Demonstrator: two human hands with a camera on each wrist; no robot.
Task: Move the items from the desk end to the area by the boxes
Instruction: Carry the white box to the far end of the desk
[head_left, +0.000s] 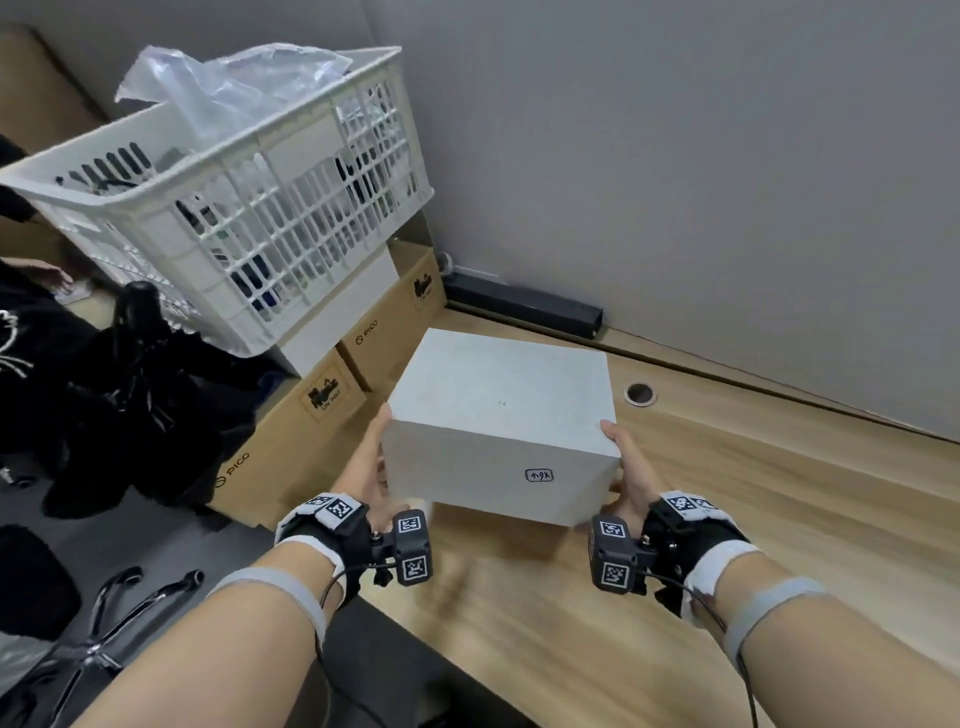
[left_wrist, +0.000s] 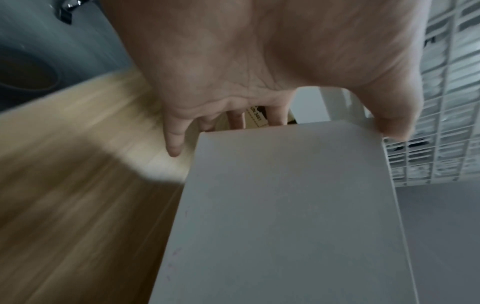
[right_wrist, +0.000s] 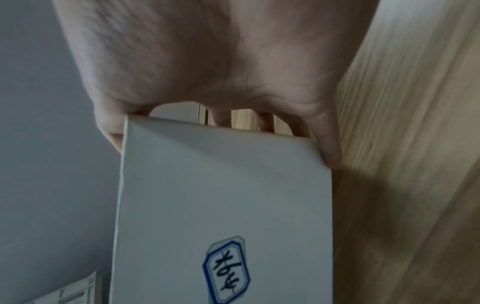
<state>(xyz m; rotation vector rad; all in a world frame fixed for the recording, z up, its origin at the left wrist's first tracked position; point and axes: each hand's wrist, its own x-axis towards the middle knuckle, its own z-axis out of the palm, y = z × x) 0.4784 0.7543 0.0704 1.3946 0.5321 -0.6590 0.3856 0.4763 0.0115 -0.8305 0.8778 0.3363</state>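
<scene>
A white rectangular box (head_left: 498, 405) with a small handwritten label (head_left: 539, 475) on its near face is held between both hands, just over the wooden desk (head_left: 753, 519). My left hand (head_left: 375, 467) grips its left side, thumb on the top edge and fingers down the side. My right hand (head_left: 629, 470) grips the right side the same way. In the left wrist view the left hand (left_wrist: 259, 61) spans the box (left_wrist: 298, 205). The right wrist view has the right hand (right_wrist: 207, 61) clamped over the box (right_wrist: 221, 195), whose label (right_wrist: 226, 269) is in sight. The box's underside is hidden.
Brown cardboard boxes (head_left: 291, 431) stand left of the desk end, with a white plastic basket (head_left: 234, 208) stacked above them. A black bar (head_left: 524, 304) lies along the grey wall, near a cable hole (head_left: 640, 393). Dark clothing (head_left: 130, 389) and a chair base (head_left: 104, 623) are at the left.
</scene>
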